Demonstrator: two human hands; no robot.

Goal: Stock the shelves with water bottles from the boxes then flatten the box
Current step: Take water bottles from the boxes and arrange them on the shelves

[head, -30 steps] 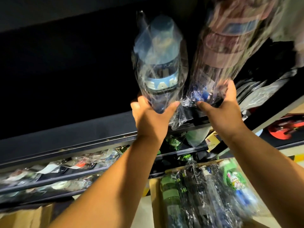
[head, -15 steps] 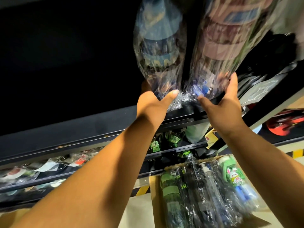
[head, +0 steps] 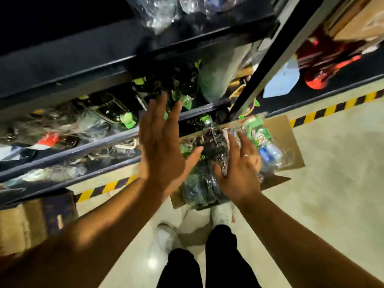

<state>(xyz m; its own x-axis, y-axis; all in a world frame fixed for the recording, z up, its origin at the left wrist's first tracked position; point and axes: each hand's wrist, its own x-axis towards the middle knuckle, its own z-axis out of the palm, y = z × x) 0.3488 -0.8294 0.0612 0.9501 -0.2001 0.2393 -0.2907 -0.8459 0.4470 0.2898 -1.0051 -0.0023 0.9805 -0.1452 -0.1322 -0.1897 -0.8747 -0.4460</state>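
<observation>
Cardboard carton (head: pixel 20 227) sits on the floor at far left, under black shelves (head: pixel 68 151) crowded with stock (head: pixel 112 110) in crinkled clear wrap. One piece has a red-and-white label (head: pixel 48 139), and others show green caps. Left hand (head: pixel 161 146) hovers in front of the shelves with fingers straight and spread, holding nothing. Below and to its right, an open box (head: pixel 291 146) lies on the floor against the rack. It is full of wrapped bottles (head: pixel 197 190) with dark bodies and green caps and bands. Right hand (head: pixel 242 169) is down on this load, thumb on one side of a dark, green-capped bottle (head: pixel 214 142) and fingers on the other; I cannot tell whether the grip is closed. Just to the right, a green tag (head: pixel 258 136) shows a white rabbit, its print too blurred to read. Yellow-and-black stripe (head: pixel 332 109) runs along the floor.
</observation>
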